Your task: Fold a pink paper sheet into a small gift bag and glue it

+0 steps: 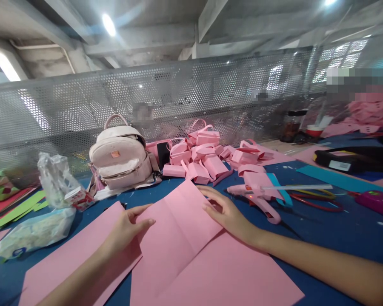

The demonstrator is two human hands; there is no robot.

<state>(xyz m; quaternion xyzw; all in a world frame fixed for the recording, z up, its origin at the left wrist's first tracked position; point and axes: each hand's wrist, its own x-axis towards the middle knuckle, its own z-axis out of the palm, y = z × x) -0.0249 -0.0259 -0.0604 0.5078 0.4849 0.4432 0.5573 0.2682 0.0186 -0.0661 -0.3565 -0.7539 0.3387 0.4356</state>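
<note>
Creased pink sheet, held between both hands, far end lifted off the blue table. Its length appears to run from the far end back toward the table's near edge, which is out of frame; the far end leans over to the right. A fold line slants across it.

Left hand: pinching the sheet's left edge, thumb on the face, fingers out of sight behind. Right hand: closed over the right-hand edge close to the far corner, thumb bent onto the face. Key relation: sheet squarely between the hands, right hand farther up it, nearer the table's far edge.

Lower pink sheet lies to the right, partly covered; fair caution, where the two overlap I cannot be sure of the boundary. Loose pink sheet under the left forearm. Glue gun just beyond the right hand, nozzle pointing toward it. Folded pink pieces heaped toward the far edge, beside a backpack.
</note>
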